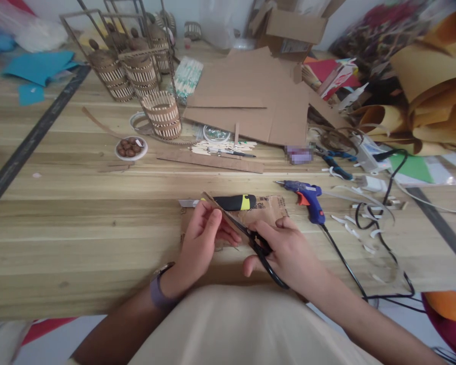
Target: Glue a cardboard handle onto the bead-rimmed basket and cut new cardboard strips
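Observation:
Near the table's front edge, my right hand point(285, 248) grips black-handled scissors point(268, 261), whose blades point up and to the left. My left hand point(203, 233) pinches a thin brown cardboard strip point(212, 199) between thumb and fingers, and the scissor blades lie along it. Whether the blades touch the strip I cannot tell. Just beyond both hands lies a black and yellow utility knife point(233, 203) with its blade out. It rests on a piece of printed brown paper point(275, 208), partly covered by my hands.
A blue glue gun point(307, 195) lies to the right, its cord running toward the front edge. Farther back are a bowl of brown balls point(131, 148), a stick basket point(163, 116), cardboard sheets point(247, 91), pliers point(336, 165) and a power strip point(370, 152).

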The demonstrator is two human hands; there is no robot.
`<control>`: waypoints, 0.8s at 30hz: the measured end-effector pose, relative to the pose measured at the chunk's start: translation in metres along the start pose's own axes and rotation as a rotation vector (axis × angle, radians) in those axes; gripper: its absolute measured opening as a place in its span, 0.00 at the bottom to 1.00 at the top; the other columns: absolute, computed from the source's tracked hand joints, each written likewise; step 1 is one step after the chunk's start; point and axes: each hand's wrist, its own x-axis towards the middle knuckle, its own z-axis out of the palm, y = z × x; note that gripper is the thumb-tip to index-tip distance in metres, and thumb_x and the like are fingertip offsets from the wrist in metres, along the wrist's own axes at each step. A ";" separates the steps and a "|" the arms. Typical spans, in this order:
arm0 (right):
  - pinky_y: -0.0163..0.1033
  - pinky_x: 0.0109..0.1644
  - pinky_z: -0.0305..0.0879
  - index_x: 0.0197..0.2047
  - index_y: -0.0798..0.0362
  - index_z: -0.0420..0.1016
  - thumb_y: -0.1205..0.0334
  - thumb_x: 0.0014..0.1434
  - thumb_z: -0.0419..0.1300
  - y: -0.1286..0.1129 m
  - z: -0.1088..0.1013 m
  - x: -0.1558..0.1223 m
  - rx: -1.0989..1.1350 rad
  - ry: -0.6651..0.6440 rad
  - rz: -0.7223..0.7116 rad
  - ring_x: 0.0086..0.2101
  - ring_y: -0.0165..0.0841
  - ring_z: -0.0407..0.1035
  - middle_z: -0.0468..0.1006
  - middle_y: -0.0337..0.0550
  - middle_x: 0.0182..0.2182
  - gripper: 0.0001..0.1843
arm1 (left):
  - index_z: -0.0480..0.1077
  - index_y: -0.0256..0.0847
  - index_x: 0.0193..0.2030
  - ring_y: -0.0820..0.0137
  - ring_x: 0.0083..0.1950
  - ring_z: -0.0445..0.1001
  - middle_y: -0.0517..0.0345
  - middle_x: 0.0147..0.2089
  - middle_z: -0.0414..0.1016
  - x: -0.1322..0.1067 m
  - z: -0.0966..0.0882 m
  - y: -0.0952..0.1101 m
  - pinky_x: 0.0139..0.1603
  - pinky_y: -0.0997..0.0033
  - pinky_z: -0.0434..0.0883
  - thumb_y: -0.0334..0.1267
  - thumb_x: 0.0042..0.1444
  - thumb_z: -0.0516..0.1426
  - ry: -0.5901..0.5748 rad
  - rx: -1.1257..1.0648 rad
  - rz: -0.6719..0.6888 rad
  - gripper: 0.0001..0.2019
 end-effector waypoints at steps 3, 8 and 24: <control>0.41 0.37 0.57 0.39 0.50 0.67 0.30 0.60 0.58 -0.002 -0.001 0.002 0.036 -0.028 0.016 0.24 0.34 0.73 0.79 0.37 0.24 0.28 | 0.64 0.43 0.36 0.72 0.24 0.76 0.63 0.25 0.76 -0.001 0.000 -0.002 0.24 0.75 0.72 0.54 0.59 0.63 -0.035 -0.015 -0.014 0.18; 0.40 0.37 0.56 0.35 0.50 0.66 0.31 0.62 0.56 -0.005 0.000 0.007 0.036 -0.004 0.003 0.22 0.32 0.71 0.78 0.36 0.23 0.27 | 0.64 0.43 0.36 0.72 0.25 0.76 0.63 0.25 0.76 -0.003 0.003 -0.004 0.24 0.75 0.72 0.54 0.59 0.63 -0.052 -0.069 -0.020 0.18; 0.40 0.38 0.55 0.37 0.51 0.66 0.41 0.66 0.58 -0.002 -0.002 0.008 -0.036 -0.012 -0.024 0.24 0.34 0.72 0.79 0.37 0.24 0.20 | 0.65 0.42 0.38 0.74 0.27 0.77 0.63 0.27 0.78 -0.005 0.002 -0.007 0.29 0.77 0.75 0.52 0.62 0.62 -0.111 -0.062 -0.040 0.17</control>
